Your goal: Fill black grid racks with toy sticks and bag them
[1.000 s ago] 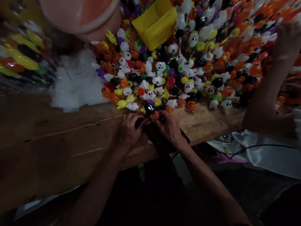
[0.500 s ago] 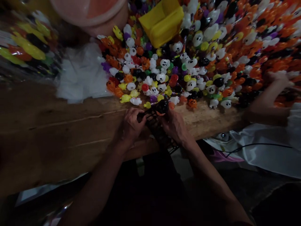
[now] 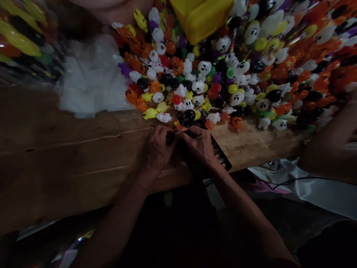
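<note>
My left hand [image 3: 161,147] is at the wooden table's near edge, fingers curled in a pinch around something dark that I cannot make out. Close beside it, my right hand [image 3: 198,144] has its thumb and fingers closed at the base of a toy with a round black head [image 3: 187,117] and an orange lower edge. The toy sticks up just beyond my fingertips. Under and right of my right hand lies a black slotted plastic basket or tray [image 3: 221,154], tilted across the table edge. My hands and the dim light hide much of it.
Many small plastic toys [image 3: 198,87], in ghost and pumpkin shapes, are heaped beyond my hands. A yellow bin [image 3: 206,24] sits in the heap. Clear plastic bags [image 3: 93,80] lie left on the wooden table [image 3: 69,156]. Another person's arm [image 3: 329,145] reaches in from the right.
My right hand has moved left towards my left hand, with the black-headed toy shifting left too. More of the black basket shows at the right. The view has shifted slightly.
</note>
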### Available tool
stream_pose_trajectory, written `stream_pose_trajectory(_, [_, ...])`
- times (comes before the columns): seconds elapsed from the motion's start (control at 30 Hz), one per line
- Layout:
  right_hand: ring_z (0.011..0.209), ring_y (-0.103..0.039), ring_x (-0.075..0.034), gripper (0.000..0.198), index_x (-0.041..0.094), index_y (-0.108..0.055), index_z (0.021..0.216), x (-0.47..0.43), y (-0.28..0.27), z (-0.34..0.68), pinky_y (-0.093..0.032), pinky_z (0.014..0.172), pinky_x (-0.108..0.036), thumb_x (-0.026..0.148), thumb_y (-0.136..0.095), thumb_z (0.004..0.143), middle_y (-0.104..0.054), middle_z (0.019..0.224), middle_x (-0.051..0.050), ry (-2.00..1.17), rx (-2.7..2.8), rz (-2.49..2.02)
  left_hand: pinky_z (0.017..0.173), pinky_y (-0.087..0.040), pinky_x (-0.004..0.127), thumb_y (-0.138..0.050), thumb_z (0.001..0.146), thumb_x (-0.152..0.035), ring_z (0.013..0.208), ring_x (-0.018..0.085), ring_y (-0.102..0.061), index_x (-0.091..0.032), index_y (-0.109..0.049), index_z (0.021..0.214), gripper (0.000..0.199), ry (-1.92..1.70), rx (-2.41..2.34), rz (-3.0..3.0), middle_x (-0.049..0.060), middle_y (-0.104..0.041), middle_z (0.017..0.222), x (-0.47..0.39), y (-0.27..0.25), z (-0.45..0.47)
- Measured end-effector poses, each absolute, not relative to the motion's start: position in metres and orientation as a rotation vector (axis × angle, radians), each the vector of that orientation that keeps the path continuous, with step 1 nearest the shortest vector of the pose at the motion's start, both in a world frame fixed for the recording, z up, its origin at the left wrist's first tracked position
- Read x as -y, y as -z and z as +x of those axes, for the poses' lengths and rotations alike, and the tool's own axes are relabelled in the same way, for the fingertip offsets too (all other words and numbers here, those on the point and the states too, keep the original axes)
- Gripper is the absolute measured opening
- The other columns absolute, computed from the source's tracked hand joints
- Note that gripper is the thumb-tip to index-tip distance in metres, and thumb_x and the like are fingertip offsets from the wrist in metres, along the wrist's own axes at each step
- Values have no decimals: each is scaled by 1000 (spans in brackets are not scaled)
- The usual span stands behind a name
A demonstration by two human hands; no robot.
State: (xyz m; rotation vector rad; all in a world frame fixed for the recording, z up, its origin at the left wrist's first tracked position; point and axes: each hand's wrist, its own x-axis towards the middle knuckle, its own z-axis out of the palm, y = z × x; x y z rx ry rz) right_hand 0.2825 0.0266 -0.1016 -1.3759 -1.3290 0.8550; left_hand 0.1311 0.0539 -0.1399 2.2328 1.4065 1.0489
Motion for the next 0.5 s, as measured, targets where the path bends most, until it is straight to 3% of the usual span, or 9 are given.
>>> stream_pose_trajectory(0.17, [76, -68, -18, 36, 18, -80, 82, -31, 105, 279, -50, 70, -25, 51, -67, 88, -75, 78, -1, -831, 1377, -1388, 87, -51, 38, -68, 89, -28, 93, 25, -63, -19, -65, 98, 13, -1067, -1389, 2246, 7, -68, 97, -54, 141, 130])
stream_pose_trajectory(0.5, [61, -58, -13, 44, 17, -73, 76, -33, 113, 277, -43, 61, -22, 54, -58, 95, -69, 70, -1, -501, 1595, -1435, 87, -51, 36, -63, 92, -22, 92, 24, -63, -20, -62, 91, 3, -1051, -1442, 2193, 6, -68, 93, -51, 137, 132])
